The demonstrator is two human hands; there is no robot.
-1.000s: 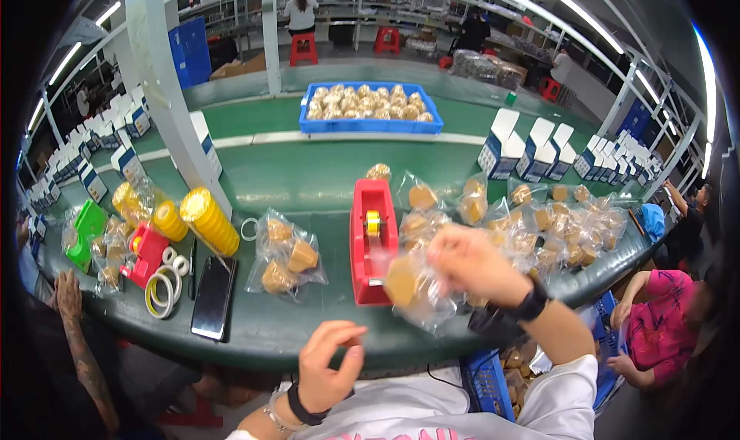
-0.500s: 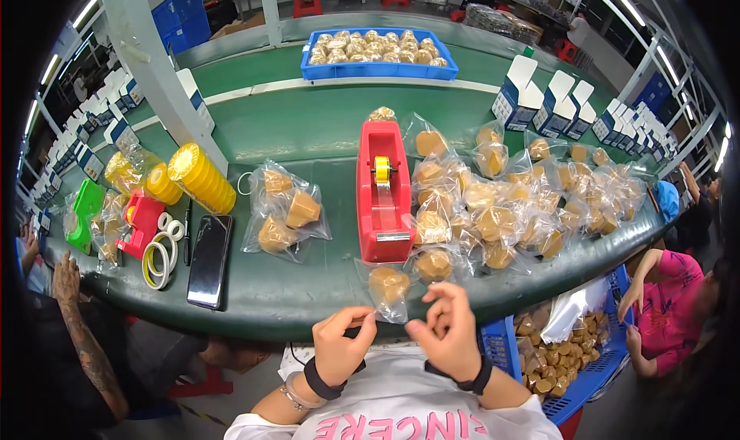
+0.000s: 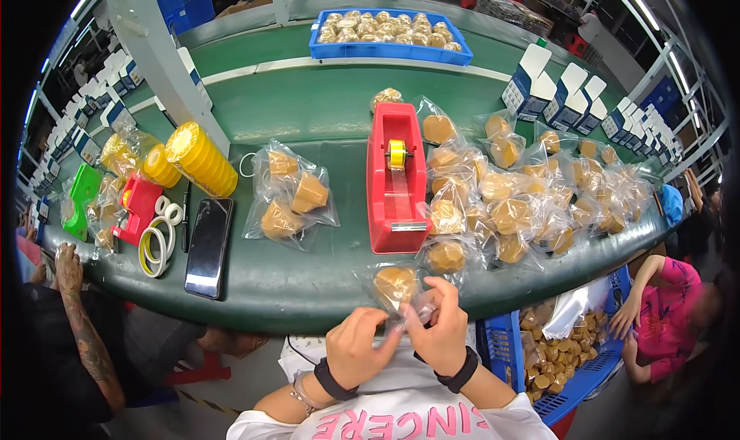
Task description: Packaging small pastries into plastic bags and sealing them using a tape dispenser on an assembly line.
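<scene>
Right in front of me at the belt's near edge lies a clear plastic bag [image 3: 416,283] with a tan, faceted block [image 3: 395,285] inside. My left hand [image 3: 356,346] pinches the bag's near end between thumb and fingers. Close beside it, my right hand [image 3: 439,328] is closed on the same end, its thumb against the plastic and its fingers curled. Just beyond the bag stands a large red tape dispenser [image 3: 399,228] with a yellow tape roll [image 3: 397,155]. Many bagged tan pieces [image 3: 510,215] are heaped to its right, and a few bagged ones [image 3: 310,193] lie to its left.
A black phone [image 3: 208,247], white tape rings [image 3: 154,247], a small red dispenser [image 3: 141,209] and yellow tape rolls [image 3: 202,159] lie left. A blue tray [image 3: 393,53] sits at the back; a blue basket [image 3: 502,355] stands low right. Co-workers flank me, one in a pink shirt [image 3: 678,309].
My hands have come closer together onto the bag's near end, which is now gathered between them. The view has shifted slightly.
</scene>
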